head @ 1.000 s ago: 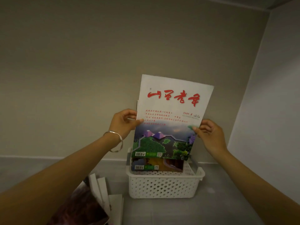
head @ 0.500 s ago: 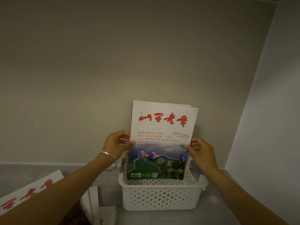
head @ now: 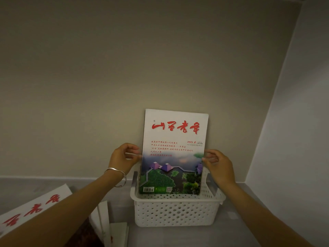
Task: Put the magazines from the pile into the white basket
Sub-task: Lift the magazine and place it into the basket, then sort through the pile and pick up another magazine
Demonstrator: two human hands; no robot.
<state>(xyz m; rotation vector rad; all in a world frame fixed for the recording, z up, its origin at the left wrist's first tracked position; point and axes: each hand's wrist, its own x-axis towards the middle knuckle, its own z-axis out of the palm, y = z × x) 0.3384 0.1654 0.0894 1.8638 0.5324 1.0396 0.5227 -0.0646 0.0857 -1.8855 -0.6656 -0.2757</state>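
Head: left hand (head: 122,159), right hand (head: 220,166) pinch magazine (head: 175,136) upright in white basket (head: 174,211).

Magazine (head: 175,152) was white with red title, green trees and purple roofs below, basket (head: 176,213) was white with round holes, pile (head: 33,207) was white and red, bracelet (head: 116,172) silver, wall (head: 124,68) beige, worktop (head: 240,229) grey.
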